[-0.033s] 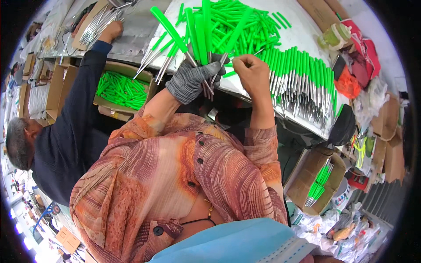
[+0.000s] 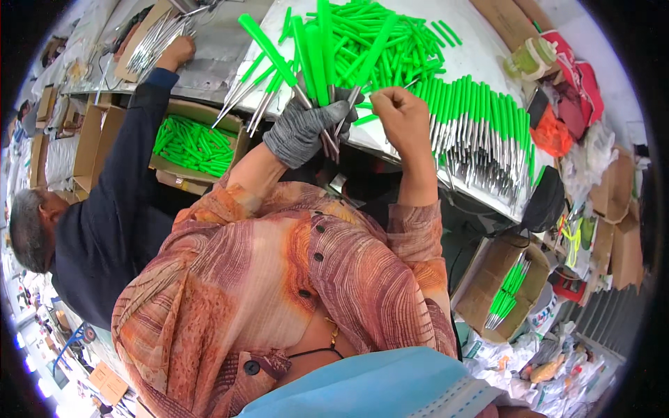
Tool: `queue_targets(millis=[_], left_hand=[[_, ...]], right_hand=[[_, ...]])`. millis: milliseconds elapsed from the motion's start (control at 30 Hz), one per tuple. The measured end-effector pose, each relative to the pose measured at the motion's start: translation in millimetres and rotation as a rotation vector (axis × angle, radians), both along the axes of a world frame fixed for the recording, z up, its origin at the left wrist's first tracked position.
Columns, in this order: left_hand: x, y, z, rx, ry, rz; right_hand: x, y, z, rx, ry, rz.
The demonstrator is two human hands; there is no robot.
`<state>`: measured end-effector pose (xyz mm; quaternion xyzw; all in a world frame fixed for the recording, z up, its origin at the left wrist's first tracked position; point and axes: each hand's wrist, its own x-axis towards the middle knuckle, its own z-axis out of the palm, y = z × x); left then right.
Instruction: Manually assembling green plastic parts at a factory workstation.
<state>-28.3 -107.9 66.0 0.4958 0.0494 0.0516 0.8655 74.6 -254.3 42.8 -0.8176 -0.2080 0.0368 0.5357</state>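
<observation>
My left hand (image 2: pixel 306 129), in a grey knit glove, is closed around several green-handled metal rods (image 2: pixel 317 63). Their handles fan upward and their bare metal ends poke out below the fist. Just to the right, my bare right hand (image 2: pixel 403 115) has its fingers curled in a pinch; whatever they hold, if anything, is hidden. Behind both hands lies a loose heap of green handles (image 2: pixel 390 45) on the white tabletop (image 2: pixel 481 52). A dense row of green-handled rods (image 2: pixel 481 118) rests along the table's right side, metal ends toward me.
On the left, a co-worker's arm (image 2: pixel 129 146) reaches to bare metal rods (image 2: pixel 157 42). A cardboard box of green handles (image 2: pixel 194 145) stands below that arm. At lower right, another carton (image 2: pixel 481 296) holds a bundle of green-handled rods. A greenish bottle (image 2: pixel 531 59) stands at the far right.
</observation>
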Motion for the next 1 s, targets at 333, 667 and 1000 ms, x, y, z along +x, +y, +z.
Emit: queue_targets(millis=[333, 667, 1000], left_hand=[[11, 6, -21, 0.010, 0.083, -0.194], [12, 46, -44, -0.092, 0.126, 0.000], [29, 79, -43, 0.152, 0.098, 0.390]], right_hand=[[-19, 19, 34, 0.725, 0.301, 0.218], [111, -211, 35, -0.515, -0.595, -0.972], [155, -354, -36, -0.987, -0.197, -0.615]])
